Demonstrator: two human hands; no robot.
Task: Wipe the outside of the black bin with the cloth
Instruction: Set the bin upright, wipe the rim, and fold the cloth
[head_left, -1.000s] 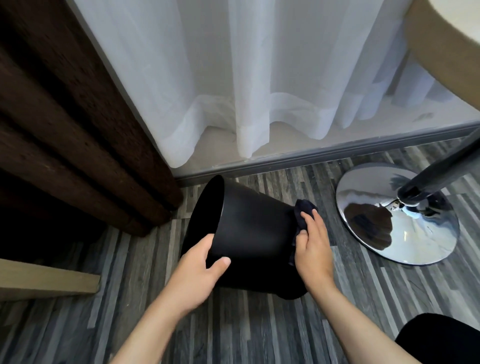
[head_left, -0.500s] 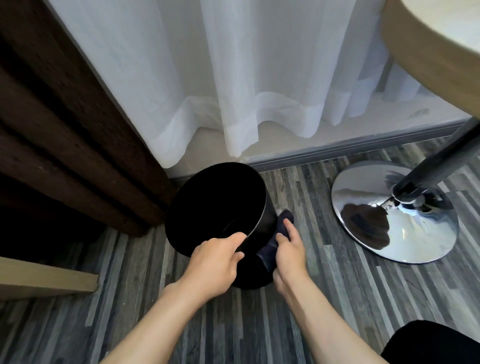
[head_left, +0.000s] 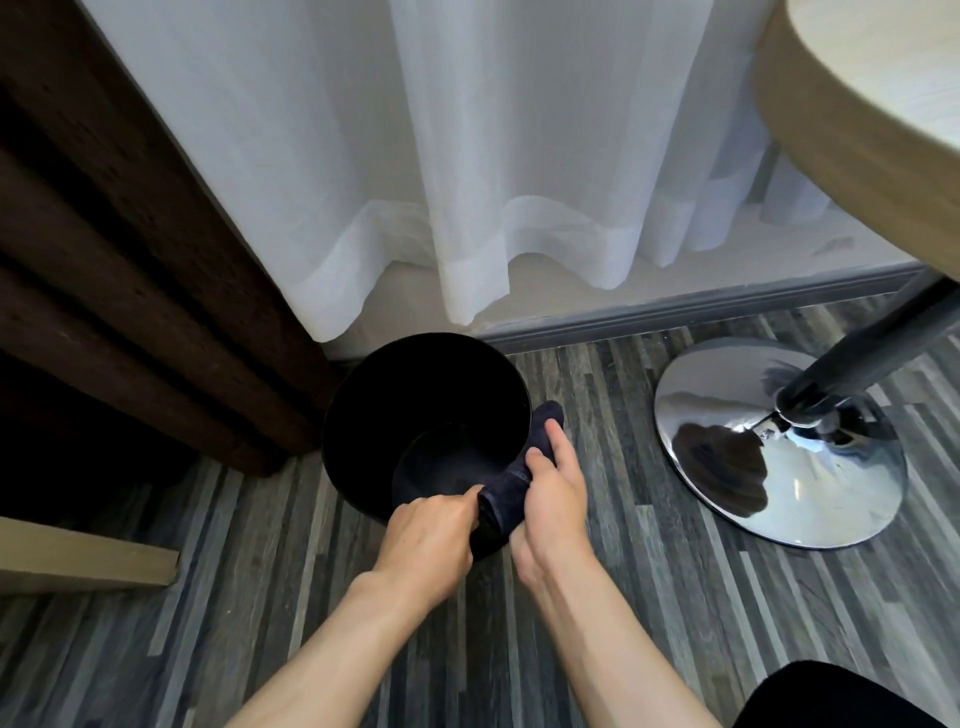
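- Bright, soft daylight through the white curtain (head_left: 467, 156).
- Sharp glare and mirror reflections on the chrome stand base (head_left: 779, 447).
- Deep shadow inside the bin (head_left: 415, 395) and at left.
- Wide-angle bending at the edges.

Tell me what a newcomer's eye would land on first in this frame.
Both hands meet at the near rim of the open black bin at centre: the right hand presses a dark cloth against its outer wall, the left hand pinches the rim beside it. To the right, a mirror-bright chrome table base gleams on the striped floor.
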